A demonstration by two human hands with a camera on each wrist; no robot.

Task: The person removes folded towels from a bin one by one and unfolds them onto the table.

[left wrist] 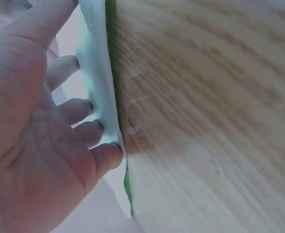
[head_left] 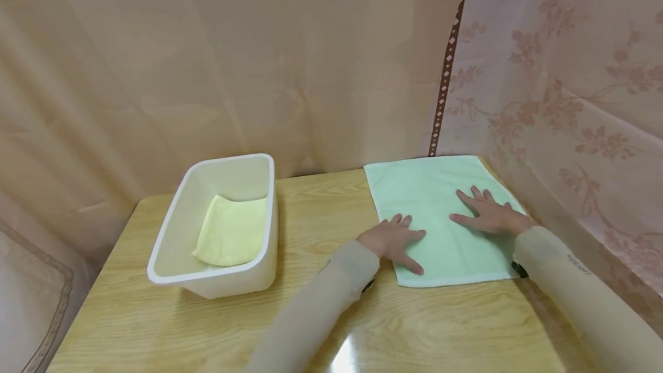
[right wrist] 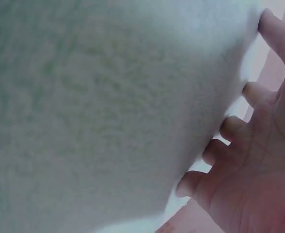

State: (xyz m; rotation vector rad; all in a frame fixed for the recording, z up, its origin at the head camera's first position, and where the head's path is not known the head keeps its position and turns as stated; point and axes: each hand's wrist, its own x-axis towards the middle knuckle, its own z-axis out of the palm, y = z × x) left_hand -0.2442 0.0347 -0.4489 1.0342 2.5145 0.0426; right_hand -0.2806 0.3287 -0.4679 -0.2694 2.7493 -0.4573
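A pale green towel (head_left: 430,194) lies spread flat at the right end of the table, its weave filling much of the right wrist view. On its left edge rests my left hand (head_left: 392,240), fingers spread; in the left wrist view those fingertips (left wrist: 108,155) touch the cloth along its border. My right hand (head_left: 489,214) lies on the towel's right part with fingers spread, and its fingertips (right wrist: 188,184) touch the fabric in the right wrist view. Neither hand grips anything. A folded pale yellow towel (head_left: 235,232) sits inside a white plastic bin (head_left: 269,266) to the left.
The wooden table (head_left: 321,212) carries the bin on its left half. Behind it hangs a beige curtain (head_left: 248,73), and a floral pink curtain (head_left: 580,102) borders the right side, close to my right arm.
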